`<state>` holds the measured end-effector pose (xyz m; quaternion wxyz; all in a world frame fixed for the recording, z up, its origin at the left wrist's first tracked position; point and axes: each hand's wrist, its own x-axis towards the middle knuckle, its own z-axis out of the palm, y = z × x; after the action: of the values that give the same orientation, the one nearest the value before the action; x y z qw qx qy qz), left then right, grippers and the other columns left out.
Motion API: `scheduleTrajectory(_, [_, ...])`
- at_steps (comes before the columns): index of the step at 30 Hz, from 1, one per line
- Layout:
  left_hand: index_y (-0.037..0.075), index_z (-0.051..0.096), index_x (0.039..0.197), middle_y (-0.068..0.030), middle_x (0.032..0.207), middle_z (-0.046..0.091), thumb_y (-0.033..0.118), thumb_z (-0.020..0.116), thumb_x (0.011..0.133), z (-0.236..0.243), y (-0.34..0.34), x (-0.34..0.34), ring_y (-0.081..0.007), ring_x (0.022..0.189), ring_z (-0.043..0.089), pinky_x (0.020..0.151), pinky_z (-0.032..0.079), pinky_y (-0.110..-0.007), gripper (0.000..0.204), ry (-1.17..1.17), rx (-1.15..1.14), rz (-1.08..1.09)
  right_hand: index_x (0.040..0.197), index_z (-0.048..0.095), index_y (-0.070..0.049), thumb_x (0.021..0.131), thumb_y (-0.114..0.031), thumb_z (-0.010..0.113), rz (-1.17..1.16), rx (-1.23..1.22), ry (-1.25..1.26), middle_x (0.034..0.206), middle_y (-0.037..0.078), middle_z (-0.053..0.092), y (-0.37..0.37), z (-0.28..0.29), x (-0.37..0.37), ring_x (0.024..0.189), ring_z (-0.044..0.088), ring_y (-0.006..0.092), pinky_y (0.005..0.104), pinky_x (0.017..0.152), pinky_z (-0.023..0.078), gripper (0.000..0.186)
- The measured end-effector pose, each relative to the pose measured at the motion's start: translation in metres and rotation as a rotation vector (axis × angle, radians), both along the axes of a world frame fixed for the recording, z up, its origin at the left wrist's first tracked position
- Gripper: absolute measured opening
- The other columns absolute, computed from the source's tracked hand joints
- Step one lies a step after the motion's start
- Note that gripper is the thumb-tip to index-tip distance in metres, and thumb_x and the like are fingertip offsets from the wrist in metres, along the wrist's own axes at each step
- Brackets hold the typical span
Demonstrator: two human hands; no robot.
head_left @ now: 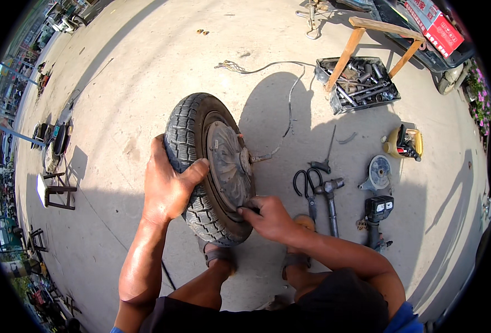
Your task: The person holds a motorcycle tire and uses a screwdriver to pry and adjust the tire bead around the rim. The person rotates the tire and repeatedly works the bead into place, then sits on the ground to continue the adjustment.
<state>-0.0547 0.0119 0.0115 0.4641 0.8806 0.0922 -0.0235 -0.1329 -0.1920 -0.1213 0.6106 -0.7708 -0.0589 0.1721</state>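
Observation:
A hub-motor wheel with a worn, treaded black tyre stands upright on the ground in front of me, its dusty grey hub cover facing right. My left hand grips the tyre on its left side, the thumb lying over the tread toward the rim. At the lower right of the hub, my right hand is closed, with thumb and finger pinched against the cover's edge. Whatever lies between those fingertips is too small to make out. From the axle a grey cable runs out across the concrete and ends in loose wires.
To the right lie black-handled scissors, a hammer, a screwdriver, a round metal cover and a cordless power tool. Beyond are a yellow cut-open container, a black toolbox and a wooden frame. A small stool stands left.

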Motion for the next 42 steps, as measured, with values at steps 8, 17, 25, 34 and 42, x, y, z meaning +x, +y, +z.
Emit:
scheduleTrajectory(8, [-0.009, 0.051, 0.128, -0.021, 0.114, 0.071, 0.024, 0.082, 0.077, 0.004, 0.009, 0.004, -0.0271, 0.103, 0.069, 0.095, 0.055, -0.04, 0.068, 0.011, -0.044, -0.006, 0.095, 0.074, 0.004, 0.09, -0.019, 0.072, -0.12, -0.341, -0.184, 0.079, 0.027, 0.07, -0.069, -0.032, 0.04, 0.078, 0.069, 0.0463, 0.0498, 0.073, 0.054, 0.024])
scheduleTrajectory(17, [-0.012, 0.054, 0.13, -0.0196, 0.112, 0.068, 0.032, 0.079, 0.072, 0.004, 0.009, 0.008, -0.0263, 0.1, 0.067, 0.092, 0.054, -0.039, 0.077, 0.025, -0.013, 0.011, 0.112, 0.071, -0.001, 0.081, 0.0, 0.066, -0.215, -1.113, 0.008, 0.125, 0.027, 0.057, -0.175, -0.118, 0.06, 0.104, 0.065, 0.05, 0.0544, 0.094, 0.056, 0.031])
scheduleTrajectory(25, [-0.012, 0.054, 0.128, -0.0232, 0.112, 0.07, 0.034, 0.079, 0.072, 0.006, 0.009, 0.01, -0.0297, 0.102, 0.069, 0.094, 0.055, -0.04, 0.077, 0.044, 0.031, -0.005, 0.111, 0.068, -0.001, 0.083, -0.003, 0.067, -0.166, -1.12, -0.015, 0.116, 0.028, 0.06, -0.18, -0.138, 0.062, 0.103, 0.066, 0.0476, 0.0525, 0.092, 0.056, 0.028])
scheduleTrajectory(34, [-0.011, 0.055, 0.128, -0.0195, 0.109, 0.068, 0.036, 0.079, 0.072, 0.001, 0.018, 0.013, -0.0263, 0.098, 0.067, 0.09, 0.054, -0.039, 0.077, 0.042, 0.053, 0.019, 0.097, 0.06, 0.004, 0.083, -0.015, 0.065, -0.435, -0.651, -0.075, 0.083, 0.026, 0.066, -0.203, -0.055, 0.066, 0.08, 0.065, 0.0456, 0.0502, 0.076, 0.052, 0.024])
scheduleTrajectory(42, [-0.012, 0.054, 0.129, -0.0195, 0.109, 0.068, 0.033, 0.079, 0.073, -0.004, 0.027, 0.016, -0.0255, 0.096, 0.067, 0.088, 0.055, -0.038, 0.076, 0.067, -0.003, 0.027, 0.091, 0.067, 0.004, 0.085, -0.007, 0.065, -0.23, -0.07, 0.232, 0.077, 0.009, 0.068, -0.19, 0.034, 0.045, 0.06, 0.06, 0.0128, 0.033, 0.056, 0.049, 0.013])
